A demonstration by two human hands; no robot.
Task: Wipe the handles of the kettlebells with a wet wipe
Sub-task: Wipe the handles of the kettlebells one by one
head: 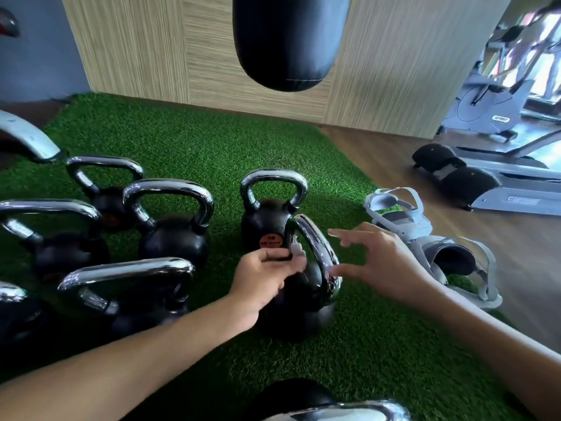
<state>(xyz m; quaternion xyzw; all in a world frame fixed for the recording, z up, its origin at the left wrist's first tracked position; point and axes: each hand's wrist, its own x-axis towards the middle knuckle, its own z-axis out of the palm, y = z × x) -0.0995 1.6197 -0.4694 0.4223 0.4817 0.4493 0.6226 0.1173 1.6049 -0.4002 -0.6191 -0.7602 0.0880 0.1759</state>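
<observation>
Ref. landmark: centre kettlebell (291, 311) on the green turf (212, 141), directly ahead of both hands. Its chrome handle (318, 247) shows nearly edge-on, the loop's long axis running from far-left to near-right, so we have one flank per hand. Left hand (267, 278) is at the handle's left flank, fingers curled, pinching a small white scrap, prob. the wet wipe (297, 250), against the chrome. Right hand (375, 259) hovers just right of the handle, fingers spread wide, holding nothing; whether a fingertip touches the metal we cannot tell. Left hand is nearer and has the wipe, so we judge the stroke is its job, w/ the right free to steady. Room: the orange-label kettlebell (267, 220) sits close behind the ref., a cluster of kettlebells (173, 238) to its left, pale strapped gear (403, 220) to its right. Open turf on the near side.
</observation>
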